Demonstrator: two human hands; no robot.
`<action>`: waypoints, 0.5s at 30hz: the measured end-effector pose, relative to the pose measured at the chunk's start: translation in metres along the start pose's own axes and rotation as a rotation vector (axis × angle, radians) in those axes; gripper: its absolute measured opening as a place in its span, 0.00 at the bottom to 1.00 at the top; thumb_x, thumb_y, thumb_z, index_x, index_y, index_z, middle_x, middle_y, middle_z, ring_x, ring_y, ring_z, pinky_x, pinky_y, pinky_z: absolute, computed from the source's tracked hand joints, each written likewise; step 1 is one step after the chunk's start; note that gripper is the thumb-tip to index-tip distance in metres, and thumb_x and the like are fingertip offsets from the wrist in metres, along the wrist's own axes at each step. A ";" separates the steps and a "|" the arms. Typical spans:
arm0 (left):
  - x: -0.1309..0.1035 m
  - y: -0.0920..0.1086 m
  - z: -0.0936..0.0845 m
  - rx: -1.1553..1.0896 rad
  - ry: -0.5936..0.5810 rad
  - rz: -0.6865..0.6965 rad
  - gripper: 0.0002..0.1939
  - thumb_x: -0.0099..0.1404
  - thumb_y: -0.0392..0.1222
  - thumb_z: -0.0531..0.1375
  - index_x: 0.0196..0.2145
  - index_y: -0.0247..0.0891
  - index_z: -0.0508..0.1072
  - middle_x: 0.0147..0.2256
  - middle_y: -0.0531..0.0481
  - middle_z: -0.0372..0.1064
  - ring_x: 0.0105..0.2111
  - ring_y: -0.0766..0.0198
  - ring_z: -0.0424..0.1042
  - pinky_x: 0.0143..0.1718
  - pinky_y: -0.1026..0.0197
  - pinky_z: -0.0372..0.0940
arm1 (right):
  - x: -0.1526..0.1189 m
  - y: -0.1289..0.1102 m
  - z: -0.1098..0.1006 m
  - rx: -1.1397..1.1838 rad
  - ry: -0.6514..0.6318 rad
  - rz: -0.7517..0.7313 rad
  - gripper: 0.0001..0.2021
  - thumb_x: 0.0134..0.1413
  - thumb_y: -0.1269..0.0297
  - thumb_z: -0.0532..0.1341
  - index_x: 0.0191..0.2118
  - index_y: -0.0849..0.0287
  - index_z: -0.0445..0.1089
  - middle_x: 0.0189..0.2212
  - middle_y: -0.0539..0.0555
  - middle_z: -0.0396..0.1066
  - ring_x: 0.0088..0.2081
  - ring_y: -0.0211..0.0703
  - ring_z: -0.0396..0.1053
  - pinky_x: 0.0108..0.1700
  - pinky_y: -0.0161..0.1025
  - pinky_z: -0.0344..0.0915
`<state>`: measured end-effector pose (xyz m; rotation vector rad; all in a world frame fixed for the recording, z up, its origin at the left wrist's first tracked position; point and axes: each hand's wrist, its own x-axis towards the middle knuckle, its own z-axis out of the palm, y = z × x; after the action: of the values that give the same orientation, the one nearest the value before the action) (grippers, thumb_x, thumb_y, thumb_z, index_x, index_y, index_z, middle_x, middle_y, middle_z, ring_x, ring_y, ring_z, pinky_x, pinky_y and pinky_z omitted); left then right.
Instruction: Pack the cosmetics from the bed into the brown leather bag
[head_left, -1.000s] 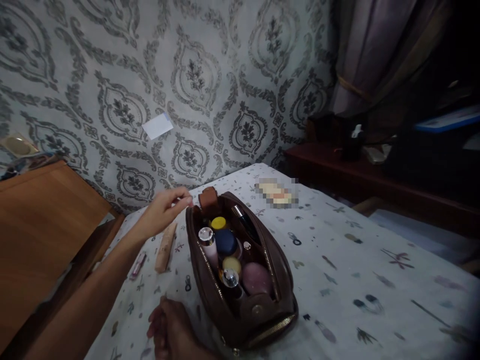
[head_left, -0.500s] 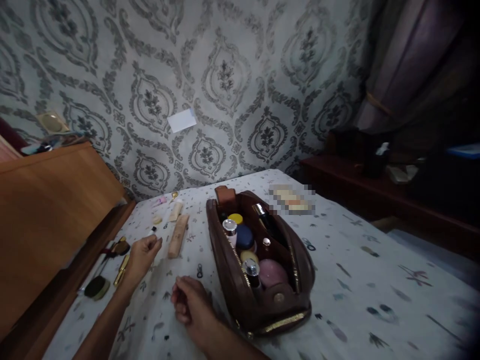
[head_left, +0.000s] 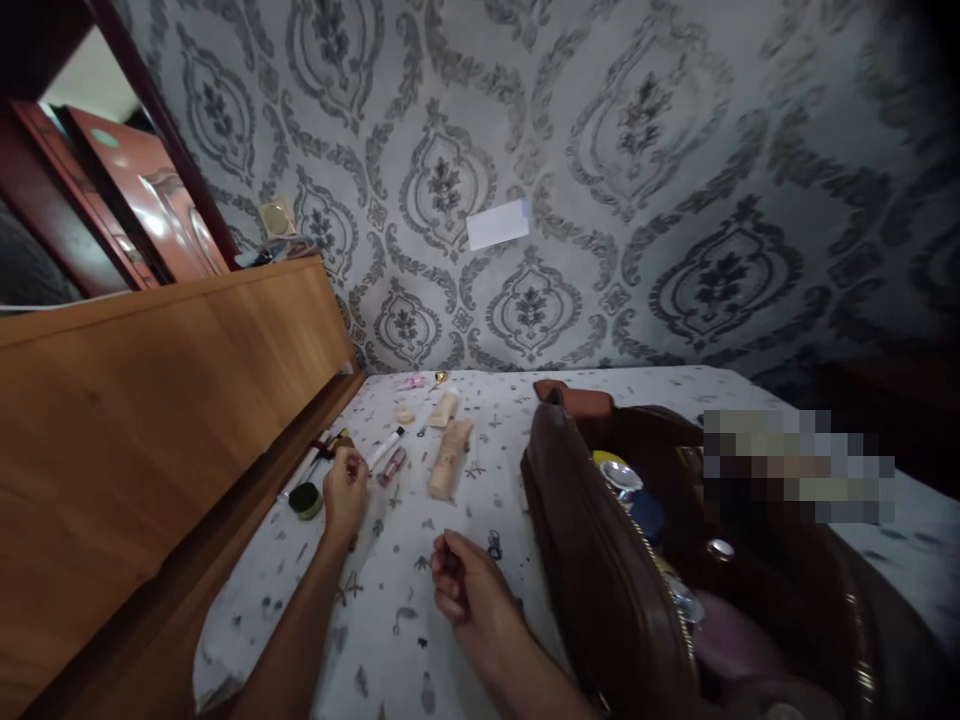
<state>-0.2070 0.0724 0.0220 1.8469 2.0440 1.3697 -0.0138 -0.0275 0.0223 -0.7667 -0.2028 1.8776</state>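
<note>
My left hand [head_left: 346,495] is at the left of the patterned sheet, its fingers pinched together among small cosmetics; whatever they hold, if anything, is hidden. Just right of these fingers lie a white tube with a black cap [head_left: 385,449] and a pink lip gloss tube [head_left: 392,466]. A dark green round jar [head_left: 305,500] and makeup brushes [head_left: 321,447] are to their left. My right hand [head_left: 472,590] is loosely curled over the sheet, nothing visible in it, between a beige squeeze tube [head_left: 450,460] and the open brown leather cosmetic bag [head_left: 600,560].
Inside the bag are a silver-capped bottle [head_left: 622,477], a dark blue round item [head_left: 647,516] and a pink round item [head_left: 731,635]. A smaller cream tube [head_left: 445,408] lies toward the wall. A wooden headboard [head_left: 187,370] borders the left side. A blurred-out patch covers something at right.
The view has swung left, so the bag sits farther right and closer. My left hand has come to the brushes and lip gloss, with the gold tube no longer visible. My right hand stays curled.
</note>
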 end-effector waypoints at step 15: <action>0.034 -0.028 -0.033 0.154 0.071 -0.065 0.10 0.66 0.34 0.48 0.43 0.40 0.64 0.45 0.43 0.69 0.47 0.57 0.69 0.50 0.55 0.63 | 0.022 -0.007 0.008 0.202 -0.071 0.077 0.19 0.65 0.53 0.53 0.35 0.63 0.72 0.21 0.53 0.70 0.19 0.33 0.62 0.17 0.26 0.52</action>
<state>-0.2566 0.0858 0.0410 1.7944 2.2836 1.3144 -0.0187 -0.0032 0.0228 -0.5770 -0.0271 1.9654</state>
